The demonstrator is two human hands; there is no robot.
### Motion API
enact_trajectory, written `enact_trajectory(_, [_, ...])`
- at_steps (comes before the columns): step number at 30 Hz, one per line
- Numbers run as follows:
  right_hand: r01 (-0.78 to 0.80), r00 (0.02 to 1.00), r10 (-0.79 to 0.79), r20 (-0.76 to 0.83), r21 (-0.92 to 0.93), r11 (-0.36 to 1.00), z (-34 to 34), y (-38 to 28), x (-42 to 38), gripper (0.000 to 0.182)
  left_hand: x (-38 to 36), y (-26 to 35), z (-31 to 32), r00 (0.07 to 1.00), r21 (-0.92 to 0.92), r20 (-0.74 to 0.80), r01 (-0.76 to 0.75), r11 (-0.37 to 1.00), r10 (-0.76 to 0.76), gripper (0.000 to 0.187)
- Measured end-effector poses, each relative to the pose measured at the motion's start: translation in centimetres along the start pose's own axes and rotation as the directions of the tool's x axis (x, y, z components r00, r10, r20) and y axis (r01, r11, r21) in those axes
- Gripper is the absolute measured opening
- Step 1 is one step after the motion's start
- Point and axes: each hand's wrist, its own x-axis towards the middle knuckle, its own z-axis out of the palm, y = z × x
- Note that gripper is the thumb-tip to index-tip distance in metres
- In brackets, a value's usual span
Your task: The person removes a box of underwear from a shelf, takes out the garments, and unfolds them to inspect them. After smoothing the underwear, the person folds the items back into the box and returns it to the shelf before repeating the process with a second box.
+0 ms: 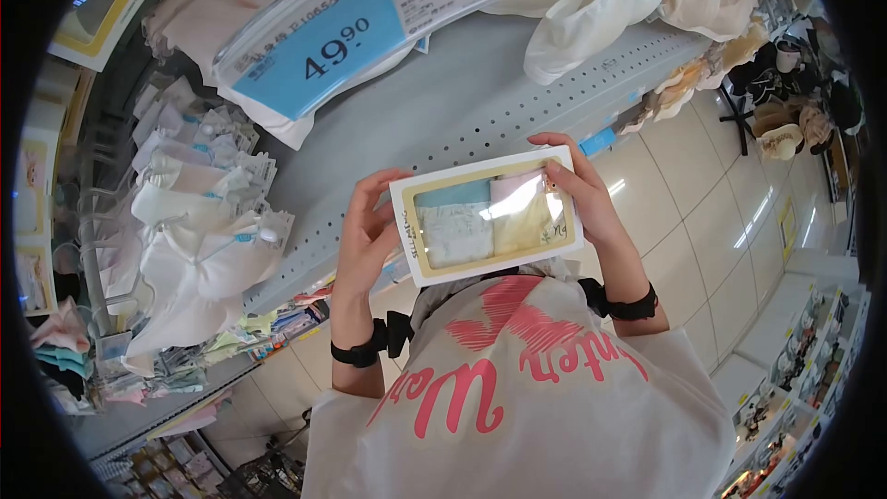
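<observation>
A white box [408,263] with a clear window is held level in front of my chest by both hands. Through the window, folded fabric pieces in blue, white, pink and yellow show, with glare across the middle. My left hand [371,226] grips the box's left end, its fingers partly behind it. At the opposite end, my right hand [577,187] has its thumb on the front near the upper corner and other fingers at the back edge. Black straps circle both forearms.
A grey perforated shelf [388,120] lies just beyond the box. Its price tag [342,46] reads 49.90. White bras [199,259] hang at left, and pale garments [601,9] hang above. Tiled floor [684,194] extends right, toward hats [781,134] and another shelf [785,388].
</observation>
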Motion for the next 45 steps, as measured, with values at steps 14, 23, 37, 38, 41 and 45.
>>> enact_trajectory(14, [-0.05, 0.973, 0.015, -0.231, -0.146, 0.988, -2.1, 6.0, -4.1, 0.022, -5.6, -4.8, -1.2, 0.914, -0.005, 0.015, 0.405, 0.914, -0.405, 0.015])
enact_trajectory(23, [0.18, 0.962, -0.231, -0.143, -0.299, 0.937, -1.8, 4.5, -3.4, 0.013, -5.8, -4.9, 0.3, 0.967, 0.139, -0.184, 0.2, 0.97, -0.173, 0.02])
enact_trajectory(37, [0.755, 0.637, -0.108, 0.763, -0.646, -0.114, 5.0, 0.7, 7.1, 0.099, 0.0, -3.7, -2.3, 0.951, 0.425, -0.285, 0.237, 0.874, -0.119, 0.021])
enact_trajectory(38, [0.748, 0.647, -0.089, 0.757, -0.653, -0.114, 5.0, 0.4, 7.3, 0.1, -0.2, -3.9, -2.5, 0.947, 0.395, -0.298, 0.239, 0.887, -0.122, 0.021])
enact_trajectory(41, [0.75, 0.655, -0.033, 0.755, -0.654, -0.093, 5.0, -0.5, 8.2, 0.102, -0.6, -3.7, -1.8, 0.895, 0.271, -0.442, 0.194, 0.943, -0.057, 0.022])
enact_trajectory(45, [0.778, 0.625, 0.057, 0.779, -0.614, -0.131, 5.3, -0.6, 9.6, 0.104, -0.7, -3.3, -1.7, 0.885, 0.386, -0.465, 0.182, 0.905, 0.021, 0.027])
